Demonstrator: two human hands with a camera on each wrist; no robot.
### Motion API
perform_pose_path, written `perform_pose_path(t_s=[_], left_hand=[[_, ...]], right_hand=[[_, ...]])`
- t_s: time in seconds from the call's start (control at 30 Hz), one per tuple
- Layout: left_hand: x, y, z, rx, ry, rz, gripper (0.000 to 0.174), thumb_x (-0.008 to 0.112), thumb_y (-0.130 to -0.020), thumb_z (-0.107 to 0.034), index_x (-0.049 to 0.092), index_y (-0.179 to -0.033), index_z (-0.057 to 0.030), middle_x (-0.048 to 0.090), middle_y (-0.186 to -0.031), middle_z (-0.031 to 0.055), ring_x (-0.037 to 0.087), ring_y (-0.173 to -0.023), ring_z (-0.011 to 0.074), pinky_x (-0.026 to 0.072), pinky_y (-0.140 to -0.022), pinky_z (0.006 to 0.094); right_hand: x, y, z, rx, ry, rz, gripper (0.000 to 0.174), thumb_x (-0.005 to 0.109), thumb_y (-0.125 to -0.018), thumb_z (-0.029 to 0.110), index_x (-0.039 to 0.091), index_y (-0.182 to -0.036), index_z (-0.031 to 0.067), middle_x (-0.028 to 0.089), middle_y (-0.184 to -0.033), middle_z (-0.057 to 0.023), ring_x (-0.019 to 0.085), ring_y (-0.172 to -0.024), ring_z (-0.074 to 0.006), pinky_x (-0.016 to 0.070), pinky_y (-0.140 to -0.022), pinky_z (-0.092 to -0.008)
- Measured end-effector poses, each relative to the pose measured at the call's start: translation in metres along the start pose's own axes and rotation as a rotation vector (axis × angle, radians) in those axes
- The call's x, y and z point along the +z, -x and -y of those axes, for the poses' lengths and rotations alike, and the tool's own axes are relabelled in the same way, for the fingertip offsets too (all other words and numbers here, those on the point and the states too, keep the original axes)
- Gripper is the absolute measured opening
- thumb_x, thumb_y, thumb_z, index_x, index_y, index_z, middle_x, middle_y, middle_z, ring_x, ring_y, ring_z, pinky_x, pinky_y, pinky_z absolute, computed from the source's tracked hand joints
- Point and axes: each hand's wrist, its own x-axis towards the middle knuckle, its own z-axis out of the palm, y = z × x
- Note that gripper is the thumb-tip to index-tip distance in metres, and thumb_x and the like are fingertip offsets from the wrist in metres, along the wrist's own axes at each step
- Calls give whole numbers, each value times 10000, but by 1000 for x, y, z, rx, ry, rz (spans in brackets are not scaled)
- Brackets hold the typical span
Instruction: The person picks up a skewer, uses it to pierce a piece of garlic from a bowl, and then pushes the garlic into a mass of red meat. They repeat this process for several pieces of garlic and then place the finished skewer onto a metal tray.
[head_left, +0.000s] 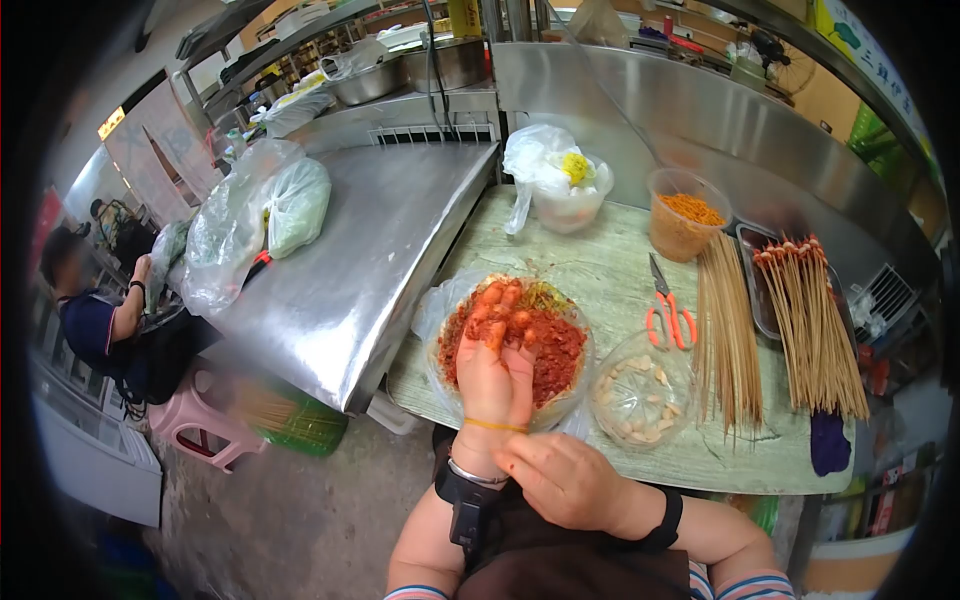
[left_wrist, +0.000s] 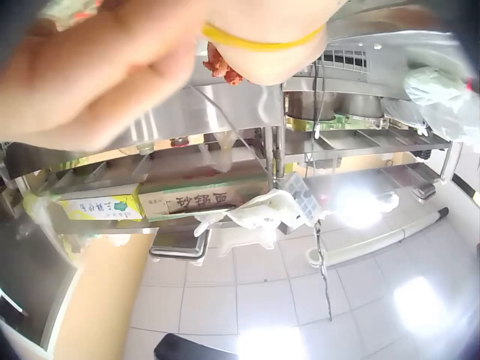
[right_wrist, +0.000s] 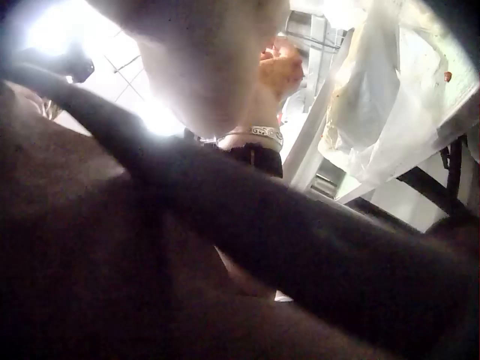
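My left hand (head_left: 492, 365) is over a bowl of chunky red paste (head_left: 560, 365), its fingers loosely bent and smeared with red, nothing gripped. A thin yellow rubber band (head_left: 497, 427) circles the left wrist, above a silver bracelet (right_wrist: 266, 133) and a black wrist strap. Curled in at that wrist, my right hand (head_left: 570, 482) pinches at the band with its fingertips. In the left wrist view its fingers (left_wrist: 97, 82) are blurred beside the band. The right wrist view is mostly dark.
Right of the bowl are a clear tub with pale pieces (head_left: 645, 400), orange-handled scissors (head_left: 670, 315), bare skewers (head_left: 725, 340) and loaded skewers (head_left: 800, 320). Behind stand a tub of orange shreds (head_left: 685, 220) and a bagged tub (head_left: 565, 185). A person (head_left: 100, 310) is at left.
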Motion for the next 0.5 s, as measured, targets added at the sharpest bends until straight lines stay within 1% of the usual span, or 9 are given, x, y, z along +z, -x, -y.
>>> perform_pose_path(t_s=[0.1,0.13,0.2,0.23,0.3,0.33,0.4,0.47,0.5], left_hand=[[-6,-5,-3,-39,56,0,297,488,-925,-69,506,-1221,-54,548,-1221,89,547,-1037,176,483,-835,301],[-5,-5,-2,-38,58,-2,297,488,-925,-69,506,-1221,-54,548,-1221,89,547,-1037,176,483,-835,301],[-2,-2,3,-27,27,35,300,487,-919,-62,510,-1218,-57,552,-1215,77,548,-1029,174,482,-836,297],[-4,-1,5,-34,25,35,300,487,-919,-62,510,-1218,-57,552,-1215,77,548,-1029,174,482,-836,297],[-11,-5,7,-99,123,16,311,488,-913,-61,507,-1224,-59,556,-1206,65,549,-1021,172,480,-828,288],[-13,-4,6,-117,165,-2,305,486,-913,-66,517,-1217,-61,563,-1190,55,550,-1010,161,480,-813,281],[-21,-7,6,-118,189,11,297,484,-915,-68,524,-1209,-61,565,-1188,55,551,-1006,158,483,-805,284],[-21,-7,3,-127,216,17,289,482,-916,-70,532,-1201,-60,567,-1185,56,552,-1002,155,485,-797,287],[-18,-9,-2,-110,210,-21,282,476,-918,-67,538,-1193,-59,570,-1179,56,553,-998,155,487,-792,287]], right_hand=[[9,15,-4,-16,-64,21,358,616,-652,-16,605,-1010,-16,566,-1058,-110,568,-909,-255,493,-734,-337],[5,7,-4,-17,-66,25,358,616,-652,-16,605,-1010,-16,566,-1058,-110,568,-909,-255,493,-734,-337],[-4,-14,-1,-45,60,-108,347,623,-648,-10,606,-995,-16,570,-1056,-111,570,-905,-257,497,-731,-329],[-3,-14,0,-39,61,-110,347,623,-648,-10,606,-995,-16,570,-1056,-111,570,-905,-257,497,-731,-329],[1,-13,0,-51,69,-53,346,622,-648,-8,606,-994,-14,576,-1045,-109,572,-914,-259,498,-751,-334],[1,-10,1,-54,69,-55,346,622,-648,-8,606,-994,-14,576,-1045,-109,572,-914,-259,498,-751,-334],[2,0,3,-23,0,8,350,617,-650,-8,606,-999,-17,570,-1059,-107,566,-933,-261,494,-780,-338],[5,4,4,-11,-21,15,354,615,-649,-8,602,-1002,-20,566,-1059,-110,566,-935,-264,494,-784,-337],[5,5,4,1,-38,20,357,613,-648,-8,598,-1005,-23,563,-1059,-112,565,-936,-267,494,-789,-336]])
